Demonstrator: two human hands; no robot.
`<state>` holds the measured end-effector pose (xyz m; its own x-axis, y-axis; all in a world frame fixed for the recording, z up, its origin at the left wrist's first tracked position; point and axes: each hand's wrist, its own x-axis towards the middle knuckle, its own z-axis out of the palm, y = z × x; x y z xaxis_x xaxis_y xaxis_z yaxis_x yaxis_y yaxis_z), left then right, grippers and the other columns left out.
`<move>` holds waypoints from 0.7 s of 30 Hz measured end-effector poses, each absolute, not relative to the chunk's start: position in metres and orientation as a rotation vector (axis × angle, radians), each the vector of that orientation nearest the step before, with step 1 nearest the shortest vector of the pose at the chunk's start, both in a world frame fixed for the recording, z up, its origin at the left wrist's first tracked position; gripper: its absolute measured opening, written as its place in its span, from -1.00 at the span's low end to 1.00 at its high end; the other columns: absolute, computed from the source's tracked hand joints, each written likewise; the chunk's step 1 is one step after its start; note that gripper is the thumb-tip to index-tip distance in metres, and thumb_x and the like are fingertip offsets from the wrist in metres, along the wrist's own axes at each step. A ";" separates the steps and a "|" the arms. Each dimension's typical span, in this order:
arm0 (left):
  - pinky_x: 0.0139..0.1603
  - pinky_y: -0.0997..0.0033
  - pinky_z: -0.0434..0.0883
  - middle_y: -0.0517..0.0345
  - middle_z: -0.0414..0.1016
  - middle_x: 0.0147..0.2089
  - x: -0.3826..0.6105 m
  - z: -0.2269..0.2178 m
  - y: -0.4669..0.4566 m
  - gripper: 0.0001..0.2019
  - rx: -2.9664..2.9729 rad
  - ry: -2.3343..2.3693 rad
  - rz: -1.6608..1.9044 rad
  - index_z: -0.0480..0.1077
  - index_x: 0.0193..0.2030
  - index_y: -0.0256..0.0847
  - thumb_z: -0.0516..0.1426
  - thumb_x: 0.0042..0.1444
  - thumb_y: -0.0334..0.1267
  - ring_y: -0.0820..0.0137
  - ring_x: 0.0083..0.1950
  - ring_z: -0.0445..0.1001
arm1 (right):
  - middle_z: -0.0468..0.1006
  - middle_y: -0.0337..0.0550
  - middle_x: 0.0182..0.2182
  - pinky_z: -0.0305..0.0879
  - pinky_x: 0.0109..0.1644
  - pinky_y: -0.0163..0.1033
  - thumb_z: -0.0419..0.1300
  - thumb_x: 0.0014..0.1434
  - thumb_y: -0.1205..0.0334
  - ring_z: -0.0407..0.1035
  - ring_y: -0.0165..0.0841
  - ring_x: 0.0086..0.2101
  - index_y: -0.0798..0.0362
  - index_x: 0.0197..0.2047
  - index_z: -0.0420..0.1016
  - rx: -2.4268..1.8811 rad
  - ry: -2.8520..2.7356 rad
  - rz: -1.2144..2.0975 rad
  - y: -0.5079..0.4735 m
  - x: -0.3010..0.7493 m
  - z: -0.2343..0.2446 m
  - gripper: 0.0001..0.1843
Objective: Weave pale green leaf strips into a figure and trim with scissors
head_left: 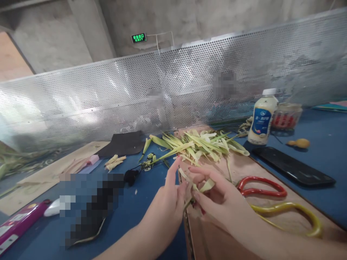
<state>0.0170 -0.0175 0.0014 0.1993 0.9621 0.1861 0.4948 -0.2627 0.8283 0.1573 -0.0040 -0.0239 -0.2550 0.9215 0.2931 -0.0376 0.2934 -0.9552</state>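
Both of my hands meet low in the middle of the view, over the near edge of a brown cardboard sheet [244, 169]. My right hand [217, 196] pinches a pale green leaf strip [207, 185] between thumb and fingers. My left hand [170, 202] is beside it, fingers curled toward the same strip with the forefinger raised. Just behind the hands lies a pile of green and yellow leaf strips [200, 144] on the cardboard.
Red-handled scissors [261, 187] and yellow-handled scissors [292, 213] lie right of my hands. A black phone [292, 166], a white bottle [262, 117] and a jar [287, 115] stand farther right. A perforated metal screen [173, 90] closes the back. A pink box [16, 224] lies at left.
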 end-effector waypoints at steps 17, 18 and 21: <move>-0.70 0.67 0.15 0.35 0.19 -0.68 0.015 0.000 -0.016 -0.66 1.554 1.184 0.810 0.22 -0.26 -0.20 -0.16 0.13 0.02 0.60 -0.70 0.17 | 0.38 -0.21 -0.06 0.34 -0.07 -0.26 0.09 0.10 0.22 0.28 -0.33 -0.06 -0.11 -0.01 0.23 -0.916 -1.868 0.831 -0.002 0.175 -0.015 -0.65; -0.68 0.67 0.14 0.33 0.22 -0.67 0.015 0.000 -0.015 -0.67 1.577 1.167 0.824 0.23 -0.31 -0.22 -0.15 0.13 0.01 0.60 -0.68 0.21 | 0.39 -0.21 -0.06 0.34 -0.06 -0.24 0.08 0.11 0.23 0.31 -0.34 -0.08 -0.10 0.00 0.23 -0.910 -1.886 0.863 -0.003 0.174 -0.016 -0.65; -0.65 0.66 0.16 0.33 0.24 -0.65 0.014 0.001 -0.013 -0.70 1.626 1.182 0.862 0.25 -0.34 -0.22 -0.10 0.12 -0.03 0.58 -0.64 0.23 | 0.42 -0.22 -0.12 0.37 -0.10 -0.25 0.03 0.14 0.27 0.36 -0.37 -0.16 -0.11 0.04 0.20 -0.842 -1.942 0.962 -0.005 0.174 -0.018 -0.63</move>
<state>0.0140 -0.0131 0.0006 0.2940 0.9556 0.0212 0.3130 -0.1172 0.9425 0.1735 -0.0050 -0.0182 -0.4636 0.8110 0.3567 0.2079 0.4910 -0.8460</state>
